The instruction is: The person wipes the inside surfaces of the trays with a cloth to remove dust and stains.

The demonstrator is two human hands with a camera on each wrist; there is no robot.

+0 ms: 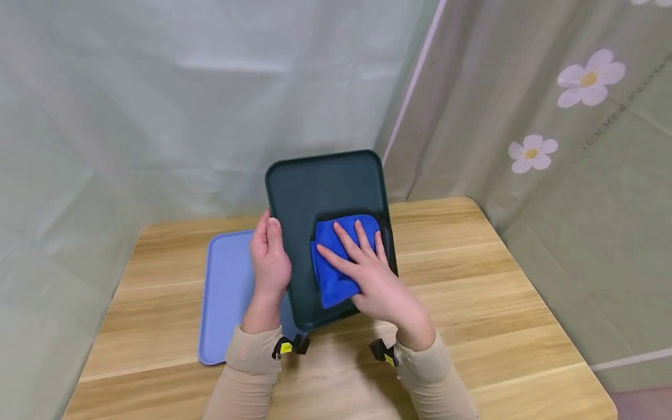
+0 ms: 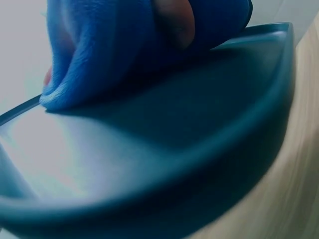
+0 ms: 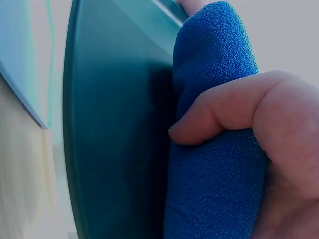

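Observation:
A dark green rectangular tray (image 1: pixel 325 186) is held up at a tilt above the table. My left hand (image 1: pixel 270 256) grips its left rim, thumb on the near side, the other fingers mostly hidden behind. On the tray's inner face lies a folded blue cloth (image 1: pixel 336 286), fuzzy in the wrist views. My right hand (image 1: pixel 380 286) presses this cloth against the tray with fingers spread. In the right wrist view the right thumb (image 3: pixel 219 109) bends over the cloth's folded side, holding it. The tray's right rim is partly hidden behind the cloth and hand.
A light blue tray (image 1: pixel 226 291) lies flat on the wooden table (image 1: pixel 472 303), partly under the raised tray and left forearm. Pale curtains (image 1: pixel 236 105) hang behind the table, with a flowered curtain (image 1: pixel 583 204) at the right.

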